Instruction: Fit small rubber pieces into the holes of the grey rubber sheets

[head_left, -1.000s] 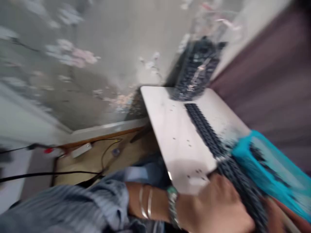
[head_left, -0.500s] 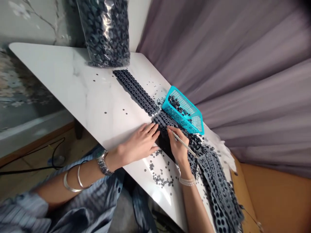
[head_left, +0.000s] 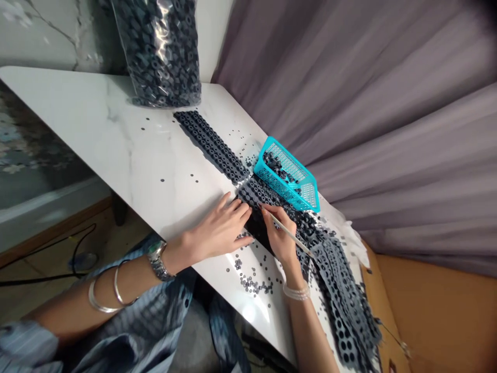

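My right hand is closed around a thin, pale, pen-like stick. Its tip end is at a dark rubbery sheet set with rows of ring-like bumps; whether it touches is hidden by my fingers. My left hand lies with fingers extended, fingertips at the near edge of that sheet. Further up the table, a second dark strip with the same rings lies flat. Small dark round pieces are scattered below my hands.
A turquoise basket holding small dark parts stands just beyond the sheet. A clear bag of dark ring-shaped parts is at the table's far end. Perforated grey sheets lie in a heap to the right, near a brown box.
The view has shifted slightly, moving everything a little to the left. My left fingers have spread and shifted slightly at the sheet's edge. My right hand keeps the stick on the same sheet area.
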